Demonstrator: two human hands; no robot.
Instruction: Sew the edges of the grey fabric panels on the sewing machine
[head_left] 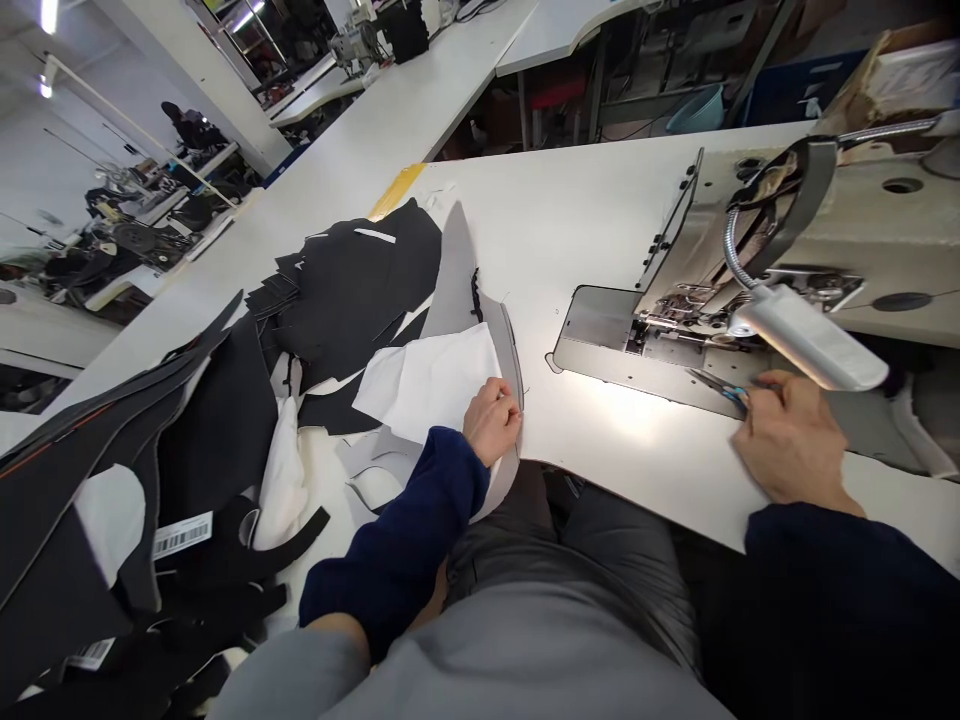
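Right hand [796, 440] half-curled around scissors [723, 387]

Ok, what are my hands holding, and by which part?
Your right hand holds scissors by their blue handle end; your left hand is on the grey fabric piece, grip unclear.

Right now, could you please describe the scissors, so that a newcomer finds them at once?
Start from the sewing machine on the right side and find the white lamp in front of it. Below the lamp's left end, the right hand holds the scissors, their slim blades pointing left. The blue on their handles sets them apart from the machine's plain metal.
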